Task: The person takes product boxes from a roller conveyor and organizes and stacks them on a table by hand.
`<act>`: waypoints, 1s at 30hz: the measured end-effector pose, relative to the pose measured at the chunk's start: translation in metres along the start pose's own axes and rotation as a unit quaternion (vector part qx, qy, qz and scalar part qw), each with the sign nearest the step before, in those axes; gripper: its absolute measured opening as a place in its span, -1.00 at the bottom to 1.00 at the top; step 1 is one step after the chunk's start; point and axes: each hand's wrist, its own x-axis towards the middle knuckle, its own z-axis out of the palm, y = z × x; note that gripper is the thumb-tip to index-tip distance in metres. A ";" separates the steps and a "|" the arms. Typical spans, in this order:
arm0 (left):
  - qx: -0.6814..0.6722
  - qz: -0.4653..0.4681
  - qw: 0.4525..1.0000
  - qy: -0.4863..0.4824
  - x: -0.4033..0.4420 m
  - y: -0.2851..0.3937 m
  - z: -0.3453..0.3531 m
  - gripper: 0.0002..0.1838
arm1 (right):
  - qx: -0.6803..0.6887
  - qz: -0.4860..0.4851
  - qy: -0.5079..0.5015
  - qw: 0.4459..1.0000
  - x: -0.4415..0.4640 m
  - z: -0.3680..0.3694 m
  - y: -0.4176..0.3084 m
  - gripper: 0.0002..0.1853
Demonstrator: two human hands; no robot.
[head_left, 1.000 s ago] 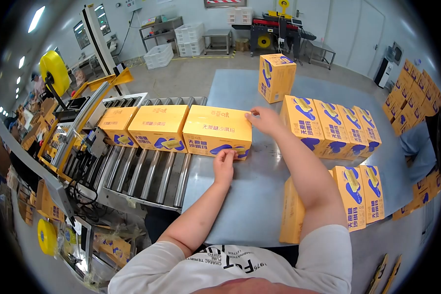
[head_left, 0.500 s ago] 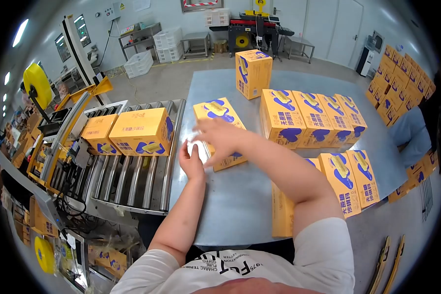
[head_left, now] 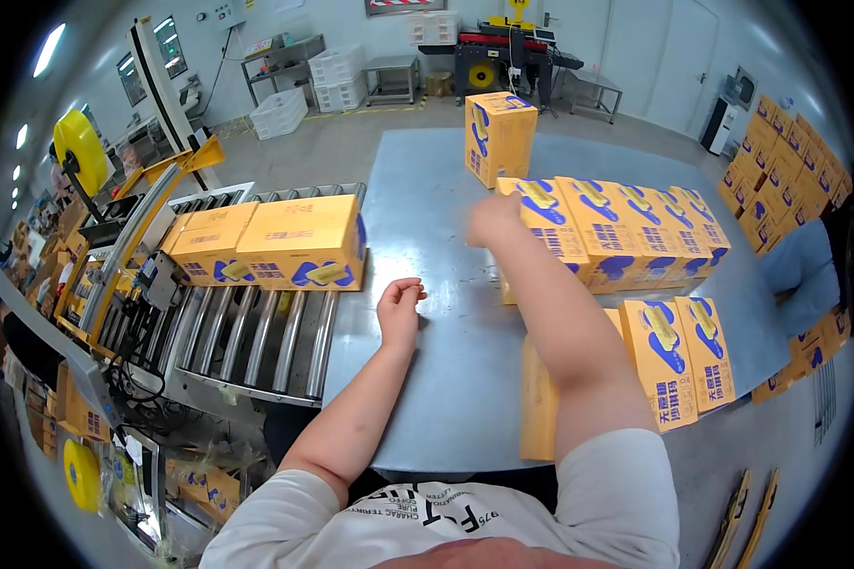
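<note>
My right hand (head_left: 494, 222) is blurred at the left side of the nearest yellow carton (head_left: 547, 226) in the back row; its fingers are not clear, and I cannot tell whether it grips the carton. This carton has blue print and stands against several matching cartons (head_left: 645, 228). My left hand (head_left: 403, 308) hovers over the grey metal table (head_left: 436, 379), with fingers curled in and nothing seen in them. To its left, a larger yellow carton (head_left: 302, 244) lies at the end of the roller conveyor (head_left: 247, 341).
Behind it on the rollers sits another carton (head_left: 211, 245). A single carton (head_left: 499, 140) stands at the table's back edge. Several cartons (head_left: 678, 360) stand at the front right, partly behind my right arm. A person's leg (head_left: 799, 268) is beside the table's right edge.
The carton that lay in front of my hands is now at the left end of the back row. My right hand has moved right with it. The conveyor cartons have shifted right.
</note>
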 end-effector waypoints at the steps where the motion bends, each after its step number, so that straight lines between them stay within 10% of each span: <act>1: -0.001 0.008 1.000 -0.016 -0.002 -0.002 0.001 -0.86 | -0.016 0.015 -0.011 1.000 0.000 0.002 0.001 -0.46; 14: -0.009 0.088 0.992 -0.094 -0.015 -0.005 0.008 -0.87 | 0.415 -0.010 0.101 0.904 0.005 0.015 -0.022 -0.30; 30: -0.112 0.070 0.990 0.041 -0.013 0.009 0.010 -0.84 | 0.502 -0.102 0.161 0.844 0.036 0.046 -0.028 -0.09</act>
